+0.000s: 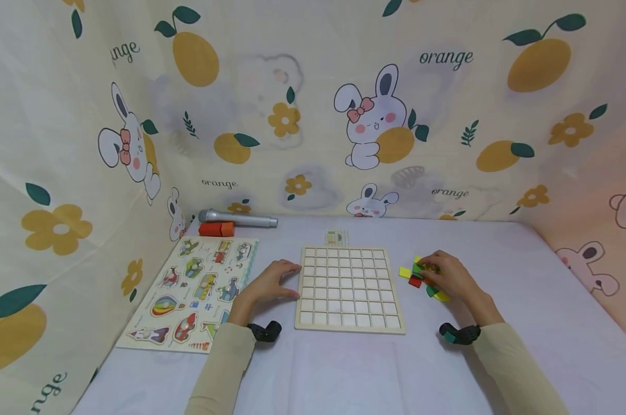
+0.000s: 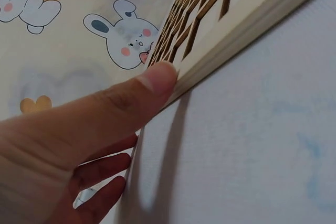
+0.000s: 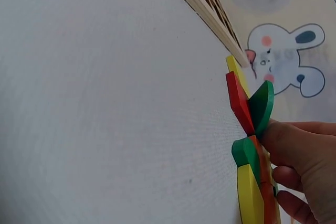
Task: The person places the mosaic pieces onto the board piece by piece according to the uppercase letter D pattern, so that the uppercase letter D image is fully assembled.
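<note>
A pale wooden grid board (image 1: pixel 350 331) lies flat in the middle, its square cells showing white. My left hand (image 1: pixel 268 282) rests at the board's left edge, thumb and fingers spread along it; in the left wrist view the thumb (image 2: pixel 157 82) touches the rim. On the right, my right hand (image 1: pixel 450 278) reaches over a small pile of colored blocks. Its fingers pinch a flat green block (image 3: pixel 262 107) with a curved edge, tilted up from the pile. Beside that lie a red block (image 3: pixel 239 100), a yellow block (image 1: pixel 404 272) and another green block (image 3: pixel 244 152). Fingers partly hide the pile.
A picture puzzle board (image 1: pixel 152 325) lies on the left, partly under the left forearm. Behind it are a red-orange block (image 1: pixel 216 229) and a silver microphone (image 1: pixel 240 219). A small patterned card (image 1: pixel 336 237) lies behind the grid board. Patterned cloth walls (image 1: pixel 313 196) enclose the table.
</note>
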The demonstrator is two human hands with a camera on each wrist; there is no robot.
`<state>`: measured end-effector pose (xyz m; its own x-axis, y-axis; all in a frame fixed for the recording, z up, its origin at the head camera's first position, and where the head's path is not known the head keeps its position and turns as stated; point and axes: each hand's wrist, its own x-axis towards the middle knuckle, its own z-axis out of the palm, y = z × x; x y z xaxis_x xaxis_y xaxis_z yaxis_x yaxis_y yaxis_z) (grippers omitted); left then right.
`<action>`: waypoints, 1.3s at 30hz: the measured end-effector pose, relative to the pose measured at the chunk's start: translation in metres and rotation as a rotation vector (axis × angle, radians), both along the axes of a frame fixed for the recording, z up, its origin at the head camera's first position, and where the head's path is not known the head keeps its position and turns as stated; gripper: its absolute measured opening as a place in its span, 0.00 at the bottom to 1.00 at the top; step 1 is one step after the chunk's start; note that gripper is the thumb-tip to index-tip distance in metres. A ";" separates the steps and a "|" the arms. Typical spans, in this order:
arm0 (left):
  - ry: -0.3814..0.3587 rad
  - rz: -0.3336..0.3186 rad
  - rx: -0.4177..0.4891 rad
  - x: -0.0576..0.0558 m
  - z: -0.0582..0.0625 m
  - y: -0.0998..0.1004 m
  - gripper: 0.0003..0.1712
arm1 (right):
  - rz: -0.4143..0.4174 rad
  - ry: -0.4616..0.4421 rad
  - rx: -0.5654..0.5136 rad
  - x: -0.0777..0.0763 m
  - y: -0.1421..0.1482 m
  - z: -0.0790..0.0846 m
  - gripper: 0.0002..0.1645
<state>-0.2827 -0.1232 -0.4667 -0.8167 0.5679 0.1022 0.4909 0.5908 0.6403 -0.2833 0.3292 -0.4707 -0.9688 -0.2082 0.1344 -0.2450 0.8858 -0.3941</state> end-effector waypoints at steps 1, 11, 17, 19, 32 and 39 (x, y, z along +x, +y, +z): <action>0.027 -0.016 0.006 -0.001 -0.002 -0.001 0.40 | -0.002 -0.006 -0.002 0.000 0.000 0.000 0.16; -0.066 0.043 -0.068 -0.002 -0.001 0.004 0.42 | -0.003 -0.030 -0.003 0.000 0.000 -0.002 0.17; -0.043 0.040 -0.104 -0.001 0.003 0.006 0.41 | -0.011 -0.037 -0.010 0.000 -0.002 0.000 0.18; -0.042 0.038 -0.101 -0.001 0.004 0.006 0.41 | -0.010 -0.038 -0.020 0.000 -0.003 0.001 0.19; -0.065 0.049 -0.096 0.000 0.005 0.007 0.41 | 0.111 0.067 -0.166 -0.008 -0.041 0.005 0.15; -0.048 0.044 -0.109 -0.001 0.007 0.007 0.41 | 0.235 0.125 -0.257 -0.019 -0.088 0.011 0.14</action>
<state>-0.2832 -0.1161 -0.4593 -0.8435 0.5371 0.0014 0.4331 0.6787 0.5931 -0.3020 0.2413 -0.4598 -0.8715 -0.3669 0.3254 -0.4901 0.6757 -0.5506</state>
